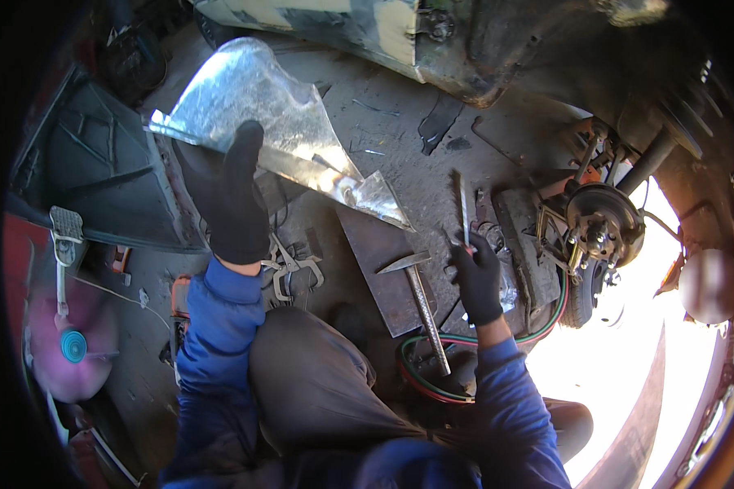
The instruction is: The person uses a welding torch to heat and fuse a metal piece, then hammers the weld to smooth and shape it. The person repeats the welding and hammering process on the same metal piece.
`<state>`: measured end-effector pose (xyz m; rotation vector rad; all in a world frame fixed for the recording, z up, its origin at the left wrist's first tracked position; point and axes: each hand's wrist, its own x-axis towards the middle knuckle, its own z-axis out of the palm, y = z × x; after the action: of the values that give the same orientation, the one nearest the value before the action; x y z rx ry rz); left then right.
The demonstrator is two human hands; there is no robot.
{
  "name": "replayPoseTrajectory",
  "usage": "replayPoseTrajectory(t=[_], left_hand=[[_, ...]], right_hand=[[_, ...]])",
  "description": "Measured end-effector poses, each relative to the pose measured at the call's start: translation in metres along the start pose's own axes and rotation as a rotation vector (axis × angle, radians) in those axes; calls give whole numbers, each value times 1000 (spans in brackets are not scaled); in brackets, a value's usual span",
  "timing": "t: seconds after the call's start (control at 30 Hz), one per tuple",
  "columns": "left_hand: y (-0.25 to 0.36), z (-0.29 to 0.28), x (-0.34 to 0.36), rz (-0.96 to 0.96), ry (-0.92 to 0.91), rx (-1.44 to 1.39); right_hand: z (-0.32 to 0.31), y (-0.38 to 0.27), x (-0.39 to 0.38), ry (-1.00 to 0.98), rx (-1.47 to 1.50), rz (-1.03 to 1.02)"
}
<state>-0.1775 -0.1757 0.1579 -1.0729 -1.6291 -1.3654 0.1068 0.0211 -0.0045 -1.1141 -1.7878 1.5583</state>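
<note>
My left hand, in a black glove, is closed on the bent lower edge of a shiny piece of sheet metal. The sheet is raised and tilted, with a curved top and a folded flange running to a pointed corner. My right hand, also gloved, is closed around a slim tool with a pale metal shaft pointing away from me; its exact kind is unclear. Between my hands, a hammer with a patterned metal handle lies across a flat dark metal plate.
Locking clamps lie near my left knee. Red and green hoses curl beside the hammer. A wheel hub stands at right, and a vehicle body spans the far side. At left are a ribbed dark panel and a pink fan.
</note>
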Motion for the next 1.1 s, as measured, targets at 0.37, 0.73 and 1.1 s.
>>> replayPoseTrajectory(t=[0.37,0.73,1.1], left_hand=[[21,-53,52,25,60,147],[-7,-67,96,385,-110,793],[-3,-34,80,-166,132,247]], right_hand=[[35,-7,4,-73,92,-231],[29,-44,-21,4,128,-129],[49,-43,-55,-75,205,-128]])
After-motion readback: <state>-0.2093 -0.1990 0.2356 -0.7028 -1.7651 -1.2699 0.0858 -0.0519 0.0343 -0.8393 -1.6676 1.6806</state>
